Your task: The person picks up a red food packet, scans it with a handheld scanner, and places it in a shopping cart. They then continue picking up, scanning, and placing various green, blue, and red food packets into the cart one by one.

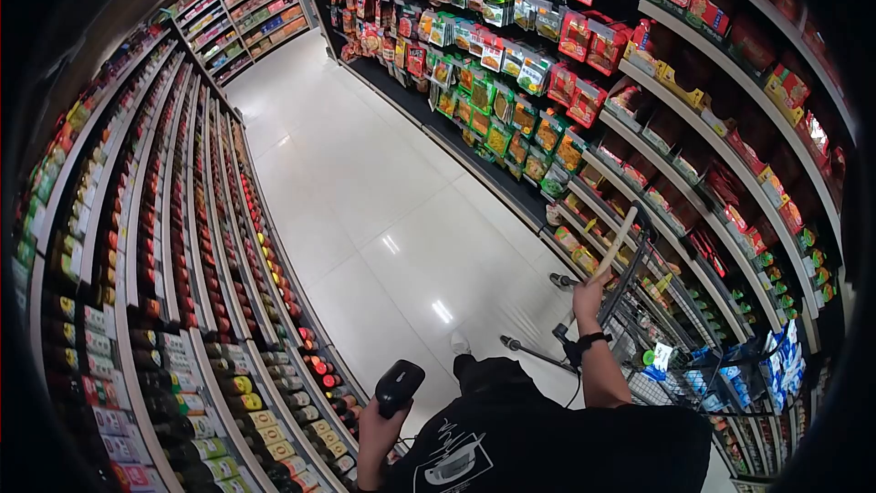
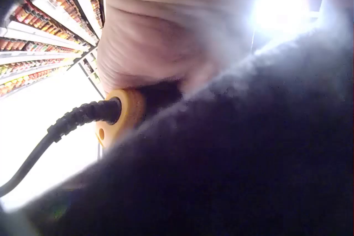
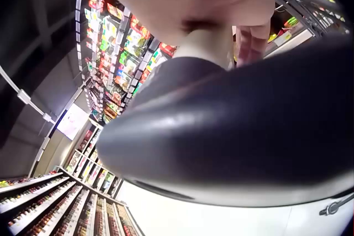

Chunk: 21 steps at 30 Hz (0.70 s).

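My left hand [image 1: 376, 429] grips a black handheld barcode scanner [image 1: 400, 387], held up near the lower shelves on the left. In the left wrist view a ribbed black cable [image 2: 77, 118] comes out of its yellow base [image 2: 131, 109], while dark cloth [image 2: 232, 153] hides much of the hand. My right hand [image 1: 591, 299] is wrapped round the pale handle [image 1: 617, 245] of a shopping cart [image 1: 630, 333] on the right. The right wrist view has those fingers curled about the pale bar [image 3: 207, 48], beside a large dark rounded part [image 3: 221, 131].
Shelves of bottles and jars [image 1: 164, 310] line the left side. Hanging packets [image 1: 497, 100] and stocked shelves [image 1: 721, 137] run along the right. A shiny tiled floor [image 1: 365, 192] leads to far shelving [image 1: 242, 9]. Blue and white packages [image 1: 785, 370] show at the cart.
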Each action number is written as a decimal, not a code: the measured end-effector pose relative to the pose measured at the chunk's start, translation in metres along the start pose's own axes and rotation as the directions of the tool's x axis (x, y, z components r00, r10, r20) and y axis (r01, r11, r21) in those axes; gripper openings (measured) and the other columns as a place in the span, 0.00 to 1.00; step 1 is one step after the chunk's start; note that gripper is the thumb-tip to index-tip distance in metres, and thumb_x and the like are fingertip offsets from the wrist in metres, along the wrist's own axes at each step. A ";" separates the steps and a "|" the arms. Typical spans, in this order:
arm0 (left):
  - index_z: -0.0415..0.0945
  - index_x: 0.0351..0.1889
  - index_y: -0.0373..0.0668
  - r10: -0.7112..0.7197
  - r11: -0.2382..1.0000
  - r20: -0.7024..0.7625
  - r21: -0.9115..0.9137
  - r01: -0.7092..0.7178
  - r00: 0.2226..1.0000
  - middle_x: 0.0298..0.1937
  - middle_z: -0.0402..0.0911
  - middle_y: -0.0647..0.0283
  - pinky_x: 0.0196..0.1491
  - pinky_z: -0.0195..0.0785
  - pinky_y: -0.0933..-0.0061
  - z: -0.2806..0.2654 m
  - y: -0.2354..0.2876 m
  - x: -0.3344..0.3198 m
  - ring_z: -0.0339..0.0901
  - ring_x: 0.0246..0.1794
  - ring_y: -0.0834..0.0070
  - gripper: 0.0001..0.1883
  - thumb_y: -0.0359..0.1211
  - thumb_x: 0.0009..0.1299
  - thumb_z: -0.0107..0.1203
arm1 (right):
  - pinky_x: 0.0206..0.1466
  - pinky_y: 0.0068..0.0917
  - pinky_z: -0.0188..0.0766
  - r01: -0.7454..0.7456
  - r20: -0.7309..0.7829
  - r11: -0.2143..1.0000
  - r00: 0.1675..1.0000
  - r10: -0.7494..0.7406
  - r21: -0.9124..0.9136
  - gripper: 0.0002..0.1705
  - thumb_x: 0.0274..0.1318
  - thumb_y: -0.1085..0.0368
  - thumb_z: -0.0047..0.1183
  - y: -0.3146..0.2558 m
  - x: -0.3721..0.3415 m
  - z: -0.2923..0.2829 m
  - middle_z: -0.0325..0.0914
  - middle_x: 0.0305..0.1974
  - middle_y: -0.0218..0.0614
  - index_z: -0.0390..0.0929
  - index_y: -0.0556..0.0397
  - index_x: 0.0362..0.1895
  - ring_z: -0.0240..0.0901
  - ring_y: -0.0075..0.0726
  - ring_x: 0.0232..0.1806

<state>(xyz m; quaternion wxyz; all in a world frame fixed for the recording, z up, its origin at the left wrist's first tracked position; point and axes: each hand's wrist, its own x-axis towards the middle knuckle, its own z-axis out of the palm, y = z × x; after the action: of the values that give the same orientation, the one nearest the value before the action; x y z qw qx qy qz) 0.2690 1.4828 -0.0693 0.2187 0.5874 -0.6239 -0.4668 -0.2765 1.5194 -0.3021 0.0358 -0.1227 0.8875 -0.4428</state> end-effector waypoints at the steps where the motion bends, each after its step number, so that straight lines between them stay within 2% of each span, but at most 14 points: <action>1: 0.85 0.56 0.39 0.029 1.000 0.008 -0.002 -0.029 1.000 0.37 0.90 0.62 0.43 0.75 0.70 -0.004 0.010 0.017 0.83 0.37 0.79 0.20 0.37 0.69 0.74 | 0.55 0.50 0.77 -0.101 0.085 0.993 0.992 0.097 0.052 0.60 0.58 0.77 0.55 -0.026 -0.009 -0.018 0.82 0.54 0.63 0.32 0.54 0.87 0.84 0.64 0.53; 4: 0.87 0.54 0.41 -0.039 0.999 0.088 0.022 0.038 0.995 0.40 0.91 0.65 0.47 0.76 0.71 -0.009 0.037 0.073 0.83 0.41 0.80 0.20 0.36 0.67 0.75 | 0.51 0.48 0.79 -0.151 0.107 0.984 0.984 0.141 0.092 0.59 0.59 0.77 0.54 -0.042 -0.006 -0.021 0.83 0.48 0.59 0.31 0.55 0.87 0.85 0.61 0.47; 7: 0.87 0.55 0.40 0.035 0.998 0.162 0.037 -0.041 0.986 0.42 0.91 0.65 0.48 0.76 0.72 -0.007 0.064 0.123 0.83 0.42 0.80 0.19 0.35 0.67 0.75 | 0.49 0.46 0.80 -0.137 0.078 0.991 0.988 0.136 0.007 0.58 0.60 0.78 0.53 -0.029 0.005 -0.012 0.83 0.43 0.55 0.31 0.55 0.87 0.86 0.60 0.45; 11: 0.86 0.56 0.39 0.057 0.997 0.233 0.029 -0.065 0.971 0.41 0.91 0.63 0.48 0.77 0.72 0.001 0.084 0.171 0.84 0.41 0.80 0.20 0.34 0.68 0.74 | 0.54 0.47 0.80 -0.104 0.132 0.980 0.983 0.128 -0.172 0.63 0.61 0.73 0.57 -0.042 0.006 -0.016 0.78 0.55 0.67 0.22 0.58 0.86 0.84 0.63 0.53; 14: 0.86 0.57 0.38 0.064 0.996 0.308 0.038 -0.079 0.949 0.41 0.92 0.59 0.48 0.78 0.71 0.006 0.091 0.197 0.85 0.41 0.78 0.21 0.32 0.67 0.74 | 0.60 0.49 0.80 -0.155 0.241 0.951 0.945 0.222 -0.269 0.69 0.61 0.68 0.61 -0.051 0.012 -0.020 0.73 0.61 0.73 0.15 0.59 0.85 0.81 0.69 0.57; 17: 0.85 0.59 0.38 0.105 0.990 0.379 0.044 -0.132 0.920 0.41 0.92 0.58 0.49 0.78 0.70 0.008 0.091 0.219 0.85 0.41 0.77 0.23 0.32 0.66 0.74 | 0.58 0.47 0.82 -0.089 0.237 0.925 0.953 0.187 -0.370 0.74 0.59 0.64 0.65 -0.047 0.011 -0.012 0.80 0.54 0.74 0.11 0.64 0.82 0.84 0.71 0.52; 18: 0.85 0.59 0.38 0.083 0.993 0.400 0.041 -0.108 0.913 0.43 0.92 0.57 0.49 0.79 0.70 0.008 0.093 0.225 0.86 0.42 0.77 0.23 0.32 0.66 0.74 | 0.60 0.50 0.81 -0.081 0.275 0.928 0.942 0.191 -0.365 0.76 0.59 0.61 0.66 -0.047 0.009 -0.012 0.78 0.56 0.78 0.08 0.65 0.81 0.83 0.74 0.54; 21: 0.85 0.59 0.38 0.149 0.985 0.420 0.016 -0.172 0.895 0.43 0.92 0.56 0.50 0.79 0.70 0.006 0.094 0.244 0.86 0.42 0.76 0.24 0.32 0.66 0.74 | 0.61 0.51 0.80 -0.064 0.302 0.922 0.934 0.190 -0.383 0.76 0.60 0.61 0.67 -0.067 -0.003 -0.012 0.75 0.59 0.81 0.08 0.65 0.80 0.82 0.77 0.55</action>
<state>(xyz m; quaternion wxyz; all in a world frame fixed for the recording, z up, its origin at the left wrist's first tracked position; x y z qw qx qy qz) 0.1617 1.2442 -0.0604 0.1026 0.4262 -0.7146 -0.5451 -0.2632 1.4904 -0.2421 0.1911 -0.1418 0.9415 -0.2387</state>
